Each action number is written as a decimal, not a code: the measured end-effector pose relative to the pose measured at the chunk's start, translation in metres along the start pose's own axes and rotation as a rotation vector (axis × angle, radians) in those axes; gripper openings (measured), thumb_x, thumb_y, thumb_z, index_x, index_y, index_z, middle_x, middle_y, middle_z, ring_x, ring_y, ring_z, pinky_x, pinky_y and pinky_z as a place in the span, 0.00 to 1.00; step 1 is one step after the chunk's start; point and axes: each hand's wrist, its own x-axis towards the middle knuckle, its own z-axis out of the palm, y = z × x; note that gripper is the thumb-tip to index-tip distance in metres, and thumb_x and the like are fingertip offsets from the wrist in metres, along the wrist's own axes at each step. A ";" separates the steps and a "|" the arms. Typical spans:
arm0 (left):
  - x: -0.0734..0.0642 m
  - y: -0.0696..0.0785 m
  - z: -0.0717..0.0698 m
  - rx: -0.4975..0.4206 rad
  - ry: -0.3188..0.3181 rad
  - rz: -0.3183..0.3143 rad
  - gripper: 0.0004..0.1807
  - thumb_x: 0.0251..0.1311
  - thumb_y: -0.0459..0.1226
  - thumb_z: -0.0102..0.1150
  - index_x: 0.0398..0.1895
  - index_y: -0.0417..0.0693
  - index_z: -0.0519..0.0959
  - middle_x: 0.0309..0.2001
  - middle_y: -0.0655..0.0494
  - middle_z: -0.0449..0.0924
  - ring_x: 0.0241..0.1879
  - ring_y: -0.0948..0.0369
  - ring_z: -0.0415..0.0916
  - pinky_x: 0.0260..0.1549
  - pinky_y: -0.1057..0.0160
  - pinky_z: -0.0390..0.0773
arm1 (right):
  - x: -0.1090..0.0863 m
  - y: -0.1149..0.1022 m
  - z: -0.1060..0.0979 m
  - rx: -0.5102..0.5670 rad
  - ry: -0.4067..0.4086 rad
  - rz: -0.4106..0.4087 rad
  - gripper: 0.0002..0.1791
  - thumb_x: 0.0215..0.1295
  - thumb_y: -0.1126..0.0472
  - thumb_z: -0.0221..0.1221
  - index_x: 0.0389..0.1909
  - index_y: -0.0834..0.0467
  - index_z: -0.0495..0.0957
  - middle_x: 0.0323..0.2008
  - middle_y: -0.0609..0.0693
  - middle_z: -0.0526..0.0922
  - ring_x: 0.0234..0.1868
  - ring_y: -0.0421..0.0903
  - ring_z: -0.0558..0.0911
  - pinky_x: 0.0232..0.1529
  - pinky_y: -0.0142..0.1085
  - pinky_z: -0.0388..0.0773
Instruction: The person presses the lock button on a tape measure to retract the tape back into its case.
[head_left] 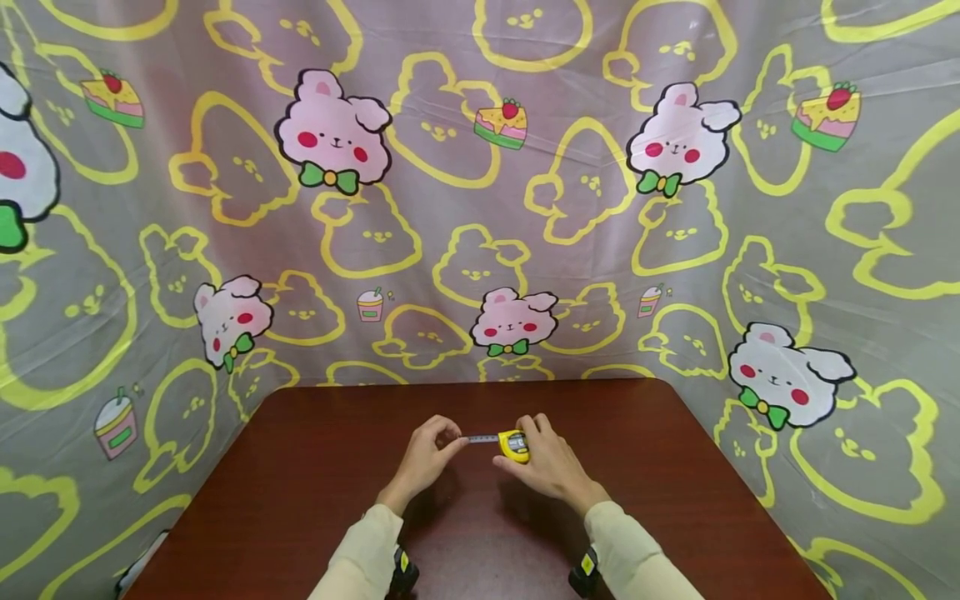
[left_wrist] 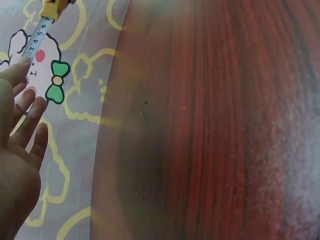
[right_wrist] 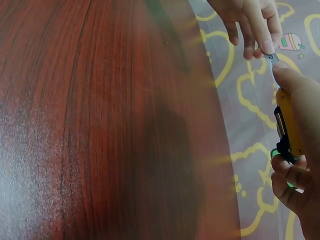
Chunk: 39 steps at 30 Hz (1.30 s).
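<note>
A yellow tape measure [head_left: 514, 447] with a grey label and black trim is held up above the table in my right hand [head_left: 551, 462], the fingers wrapped over its case. A short length of marked blade [head_left: 482, 438] runs out of it to the left. My left hand [head_left: 426, 458] pinches the blade's free end between thumb and forefinger; in the left wrist view its other fingers [left_wrist: 34, 120] are spread loosely. The right wrist view shows the case [right_wrist: 290, 122] from the side, with the right thumb near the blade's mouth.
Beneath both hands lies a dark reddish wood-grain table [head_left: 315, 467] with rounded far corners. A grey curtain [head_left: 555, 250] with yellow outlines and cartoon bunnies surrounds it at the back and sides. Small dark devices [head_left: 402, 573] are strapped at the wrists.
</note>
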 end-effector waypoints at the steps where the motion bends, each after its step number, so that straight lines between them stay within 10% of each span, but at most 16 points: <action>1: 0.000 0.001 0.001 -0.001 -0.002 0.004 0.08 0.54 0.41 0.66 0.30 0.49 0.77 0.30 0.62 0.73 0.28 0.66 0.72 0.27 0.60 0.76 | 0.000 0.000 0.000 0.000 0.002 0.000 0.39 0.45 0.24 0.56 0.50 0.48 0.65 0.37 0.42 0.62 0.28 0.38 0.70 0.27 0.29 0.70; 39: 0.005 0.018 0.017 -0.019 -0.056 0.002 0.08 0.56 0.40 0.64 0.33 0.47 0.77 0.32 0.59 0.74 0.30 0.64 0.72 0.28 0.64 0.75 | 0.000 -0.012 0.004 0.012 -0.008 0.007 0.39 0.45 0.24 0.55 0.51 0.46 0.63 0.38 0.43 0.62 0.29 0.39 0.71 0.27 0.29 0.71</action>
